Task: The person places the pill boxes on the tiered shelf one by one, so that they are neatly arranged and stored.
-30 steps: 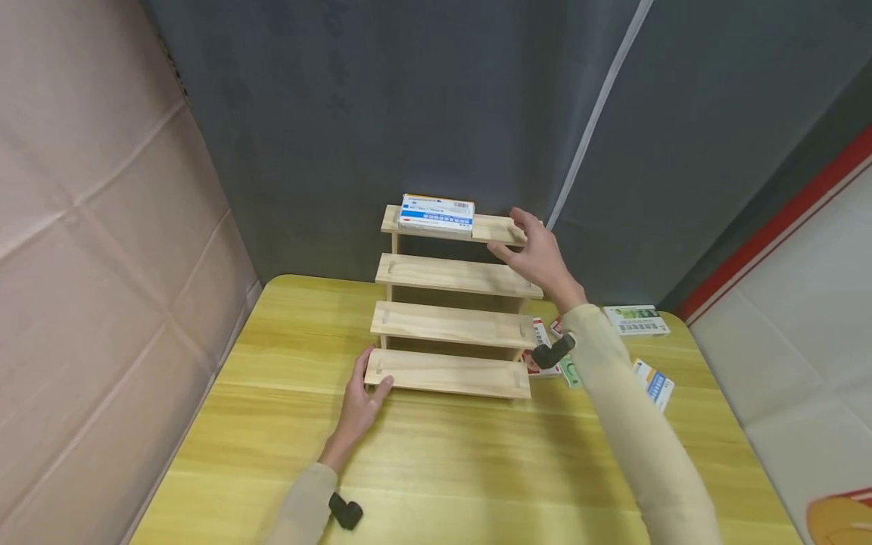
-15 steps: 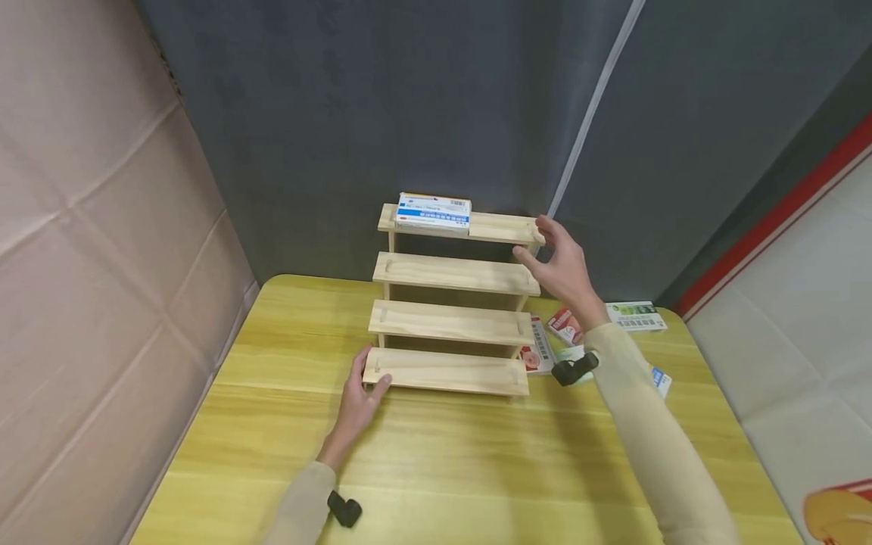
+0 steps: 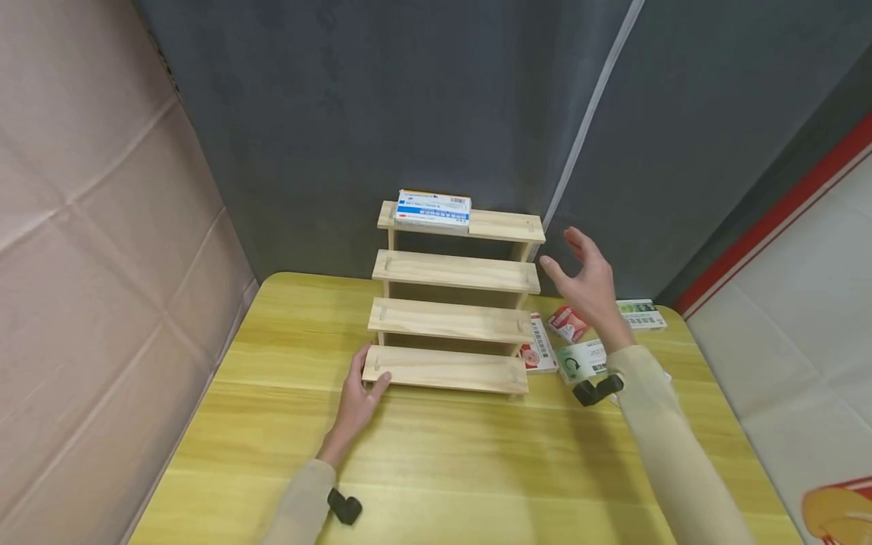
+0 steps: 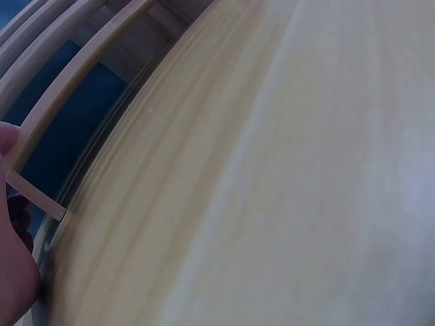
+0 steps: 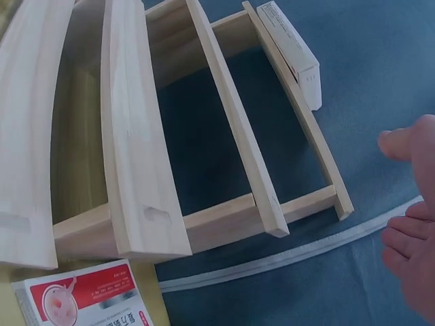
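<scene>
A pale wooden stepped rack with several slats stands on the table. My left hand holds the left end of its lowest slat, thumb on top; in the left wrist view, fingers curl below the slat. A white-and-blue medicine box lies on the left part of the top slat. In the right wrist view the same medicine box shows at the rack's far side. My right hand hangs in the air right of the rack, thumb and fingers spread, holding nothing.
Right of the rack lie a red-and-white box, a red box, a green-and-white box and another green-and-white box farther back. My right sleeve partly covers one more. A dark curtain hangs behind the yellow wood-grain table.
My right hand has moved right, from over the top slat's right end to beside the rack, uncovering boxes on the table. The left hand and the medicine box on top stay put.
</scene>
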